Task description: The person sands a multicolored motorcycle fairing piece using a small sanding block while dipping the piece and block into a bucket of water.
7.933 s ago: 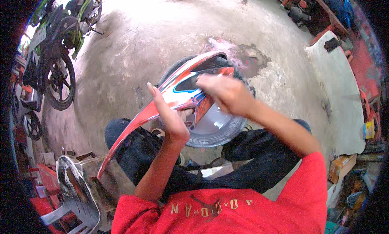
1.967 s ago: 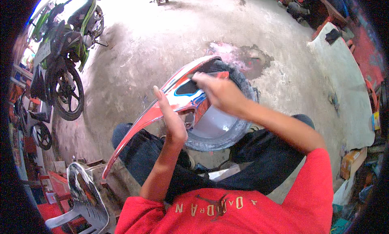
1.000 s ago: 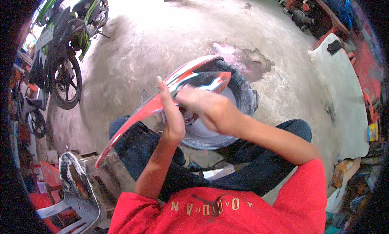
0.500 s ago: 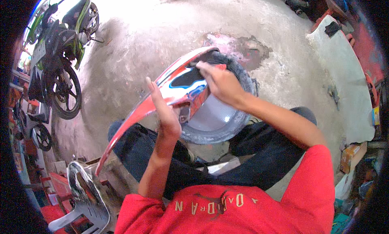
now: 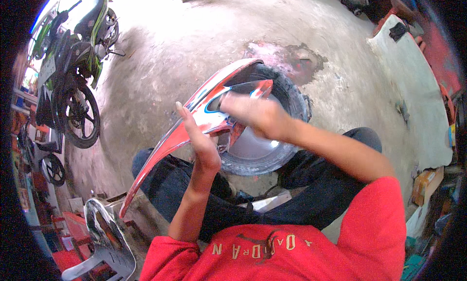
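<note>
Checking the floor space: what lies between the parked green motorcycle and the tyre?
In the head view, only bare, stained concrete floor lies between the motorcycle and the tyre.

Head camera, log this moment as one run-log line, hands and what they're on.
left hand: steadies red fairing panel | right hand: pressed on panel, blurred | under panel: tyre on floor | left: parked motorcycle

One fairing panel (image 5: 194,115), one tyre (image 5: 287,106), two motorcycles (image 5: 73,62).
</note>
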